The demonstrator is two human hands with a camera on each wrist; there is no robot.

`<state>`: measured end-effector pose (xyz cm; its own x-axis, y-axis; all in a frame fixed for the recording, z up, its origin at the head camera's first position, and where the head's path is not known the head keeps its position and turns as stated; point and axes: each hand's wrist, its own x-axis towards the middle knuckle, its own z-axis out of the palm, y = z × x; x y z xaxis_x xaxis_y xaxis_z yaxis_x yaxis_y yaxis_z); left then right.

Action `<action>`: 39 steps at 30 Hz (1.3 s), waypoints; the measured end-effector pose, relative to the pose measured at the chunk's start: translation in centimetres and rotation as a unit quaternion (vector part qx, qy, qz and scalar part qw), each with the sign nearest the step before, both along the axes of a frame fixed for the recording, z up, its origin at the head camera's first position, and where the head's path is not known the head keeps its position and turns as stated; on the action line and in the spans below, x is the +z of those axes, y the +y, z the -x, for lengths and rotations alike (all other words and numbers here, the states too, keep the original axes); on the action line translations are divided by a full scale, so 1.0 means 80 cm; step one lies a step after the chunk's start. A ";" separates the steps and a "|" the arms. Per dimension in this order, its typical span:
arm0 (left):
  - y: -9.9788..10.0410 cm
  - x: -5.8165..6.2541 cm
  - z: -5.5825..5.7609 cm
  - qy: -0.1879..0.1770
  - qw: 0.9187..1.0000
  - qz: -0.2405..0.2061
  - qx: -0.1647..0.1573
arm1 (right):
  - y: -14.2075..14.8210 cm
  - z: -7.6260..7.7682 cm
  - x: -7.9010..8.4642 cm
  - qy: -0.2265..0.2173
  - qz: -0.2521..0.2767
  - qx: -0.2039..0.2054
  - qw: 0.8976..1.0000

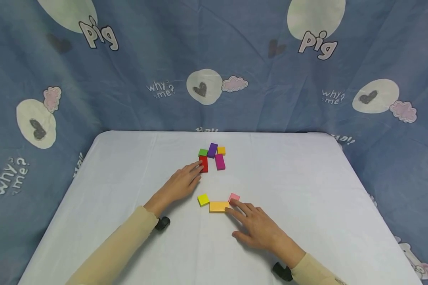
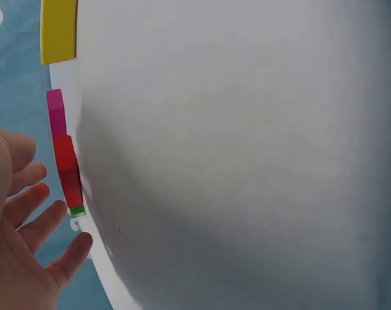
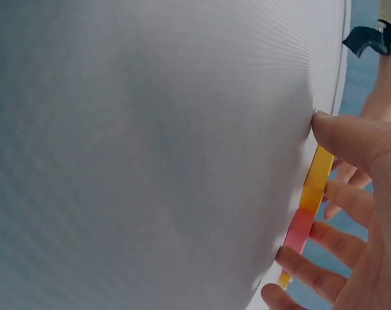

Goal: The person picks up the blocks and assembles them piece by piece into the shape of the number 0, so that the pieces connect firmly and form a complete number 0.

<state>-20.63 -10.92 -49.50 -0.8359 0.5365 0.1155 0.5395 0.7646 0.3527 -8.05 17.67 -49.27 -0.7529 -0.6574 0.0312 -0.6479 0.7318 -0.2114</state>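
My left hand (image 1: 180,184) is beside the red block (image 1: 205,168), with its fingertips over that block's left edge. The red block stands in a loose cluster with a green block (image 1: 203,152), a purple block (image 1: 212,150), a small orange block (image 1: 221,150) and a magenta block (image 1: 220,162). Nearer, a long orange block (image 1: 217,207) lies between a yellow block (image 1: 203,200) and a pink block (image 1: 234,196). Extended fingers of my right hand (image 1: 260,231) reach the orange block's right end and the pink block. In the right wrist view, the thumb is apart from the pink block (image 3: 299,229).
A white cloth covers the table (image 1: 292,174). Behind and around it hangs a blue printed curtain (image 1: 264,99). Black straps show at both wrists.
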 end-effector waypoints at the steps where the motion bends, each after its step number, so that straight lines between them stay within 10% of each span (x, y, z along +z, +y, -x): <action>1: 0.000 -0.001 0.002 -0.001 1.000 0.004 -0.001 | 0.000 0.000 0.000 0.000 0.001 0.001 1.000; 16: 0.002 -0.002 0.009 -0.035 0.997 0.068 0.011 | -0.002 0.001 -0.001 0.007 0.006 0.007 1.000; 39: -0.004 0.000 -0.006 -0.018 0.999 0.049 0.003 | 0.000 0.000 -0.001 0.000 0.002 -0.001 1.000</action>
<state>-20.15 -11.28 -49.46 -0.8421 0.5384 0.0322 0.5228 0.8001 0.2942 -8.07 17.67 -49.37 -0.7544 -0.6556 0.0332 -0.6462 0.7327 -0.2137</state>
